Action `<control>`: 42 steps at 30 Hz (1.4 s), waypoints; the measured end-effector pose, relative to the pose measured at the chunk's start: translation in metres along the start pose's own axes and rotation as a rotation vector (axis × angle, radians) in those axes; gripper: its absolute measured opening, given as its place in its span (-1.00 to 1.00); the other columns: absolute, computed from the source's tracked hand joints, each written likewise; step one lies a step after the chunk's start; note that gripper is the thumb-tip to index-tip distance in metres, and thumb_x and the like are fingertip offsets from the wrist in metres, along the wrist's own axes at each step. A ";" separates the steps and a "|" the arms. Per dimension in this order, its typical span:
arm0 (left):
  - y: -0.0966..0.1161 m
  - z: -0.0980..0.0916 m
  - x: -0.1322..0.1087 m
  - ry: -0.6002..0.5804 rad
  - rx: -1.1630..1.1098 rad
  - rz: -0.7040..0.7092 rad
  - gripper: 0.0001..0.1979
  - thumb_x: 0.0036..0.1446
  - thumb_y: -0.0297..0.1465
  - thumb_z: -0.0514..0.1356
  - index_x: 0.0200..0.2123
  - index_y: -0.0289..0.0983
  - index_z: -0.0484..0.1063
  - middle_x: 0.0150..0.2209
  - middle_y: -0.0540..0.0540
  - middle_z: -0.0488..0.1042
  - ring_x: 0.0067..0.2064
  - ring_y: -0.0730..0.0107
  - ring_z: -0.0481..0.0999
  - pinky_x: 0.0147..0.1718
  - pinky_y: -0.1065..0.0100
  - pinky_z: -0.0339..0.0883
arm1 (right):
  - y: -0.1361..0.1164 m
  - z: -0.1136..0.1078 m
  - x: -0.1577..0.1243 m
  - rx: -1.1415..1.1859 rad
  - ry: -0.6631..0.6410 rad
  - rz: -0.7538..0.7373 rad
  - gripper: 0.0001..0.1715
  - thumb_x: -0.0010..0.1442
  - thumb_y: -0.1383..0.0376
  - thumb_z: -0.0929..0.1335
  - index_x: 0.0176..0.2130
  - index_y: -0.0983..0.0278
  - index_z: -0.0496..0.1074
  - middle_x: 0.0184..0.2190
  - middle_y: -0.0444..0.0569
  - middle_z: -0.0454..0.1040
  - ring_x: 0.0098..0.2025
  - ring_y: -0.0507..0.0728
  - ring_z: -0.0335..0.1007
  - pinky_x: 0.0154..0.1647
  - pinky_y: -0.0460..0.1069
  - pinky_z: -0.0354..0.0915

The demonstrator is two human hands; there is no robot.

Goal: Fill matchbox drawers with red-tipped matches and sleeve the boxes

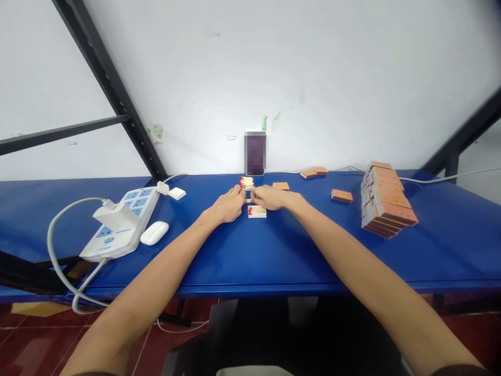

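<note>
Close together over the blue table, my left hand and my right hand have their fingers curled in. A few pale matchsticks show in the small gap between them, apparently pinched from both sides; the fingertips are partly hidden. Just in front of the hands lies a white matchbox tray holding red-headed matches. Beyond the fingers sits a loose pile of red-headed matches. An orange-brown matchbox sleeve rests behind my right hand.
A phone leans on the wall. Stacked matchboxes stand at right, with a single matchbox and two others nearer the middle. On the left are a power strip, a white case and cables.
</note>
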State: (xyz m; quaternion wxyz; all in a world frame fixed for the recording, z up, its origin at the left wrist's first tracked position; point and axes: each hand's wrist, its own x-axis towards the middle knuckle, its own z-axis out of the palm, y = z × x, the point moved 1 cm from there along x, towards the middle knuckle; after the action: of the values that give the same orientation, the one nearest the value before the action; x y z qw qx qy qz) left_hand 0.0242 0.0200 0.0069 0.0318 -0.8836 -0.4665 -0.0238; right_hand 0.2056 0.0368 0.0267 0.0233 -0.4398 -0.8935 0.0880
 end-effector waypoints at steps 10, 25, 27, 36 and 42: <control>0.010 -0.022 -0.013 -0.018 -0.021 0.035 -0.75 0.40 -0.42 -0.12 -0.06 -0.30 0.31 -0.01 -0.31 0.35 -0.05 0.03 0.49 -0.12 0.07 0.43 | -0.009 -0.020 -0.017 0.035 0.016 0.008 -0.77 0.38 0.27 0.25 -0.21 0.25 0.47 -0.26 0.03 0.60 -0.27 0.12 0.45 -0.33 -0.05 0.14; 0.020 -0.017 -0.021 0.194 -0.177 0.140 -0.73 0.40 -0.29 -0.06 -0.09 -0.24 0.39 -0.22 -0.12 0.50 -0.20 0.17 0.52 -0.09 0.10 0.27 | -0.009 -0.022 -0.043 0.106 0.075 0.031 -0.85 0.22 0.28 0.39 -0.33 0.21 0.60 -0.49 -0.13 0.52 -0.38 0.07 0.39 -0.27 -0.05 0.15; 0.014 -0.019 -0.021 0.239 -0.241 0.105 -0.76 0.33 -0.29 0.03 -0.12 -0.25 0.42 -0.39 -0.03 0.50 -0.33 0.23 0.50 -0.10 0.13 0.27 | -0.008 -0.022 -0.044 0.126 0.125 0.044 -0.86 0.20 0.23 0.42 -0.27 0.21 0.61 -0.47 -0.14 0.51 -0.37 0.07 0.37 -0.26 -0.05 0.14; 0.006 -0.019 -0.028 0.240 -0.226 0.170 -0.57 0.23 -0.10 0.16 0.04 -0.23 0.46 -0.14 -0.13 0.55 -0.22 0.19 0.54 -0.23 0.23 0.37 | 0.001 -0.007 -0.044 0.105 0.342 0.007 -0.77 0.34 0.26 0.30 -0.16 0.28 0.54 -0.23 -0.01 0.50 -0.19 0.11 0.40 -0.14 -0.03 0.19; 0.005 -0.014 -0.025 0.197 -0.276 0.211 -0.63 0.23 -0.14 0.20 0.01 -0.22 0.49 -0.19 -0.10 0.59 -0.14 0.18 0.57 -0.11 0.21 0.40 | 0.034 -0.001 -0.050 -0.090 0.394 0.334 -0.46 0.37 0.26 0.25 0.28 0.31 0.34 0.19 0.28 0.34 0.16 0.36 0.35 0.10 0.12 0.25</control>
State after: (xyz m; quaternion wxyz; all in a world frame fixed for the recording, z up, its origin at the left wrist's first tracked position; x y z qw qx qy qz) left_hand 0.0140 -0.0040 0.0185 -0.0418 -0.9170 -0.3584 -0.1702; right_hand 0.2636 0.0177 0.0237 0.1625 -0.5904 -0.7897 -0.0367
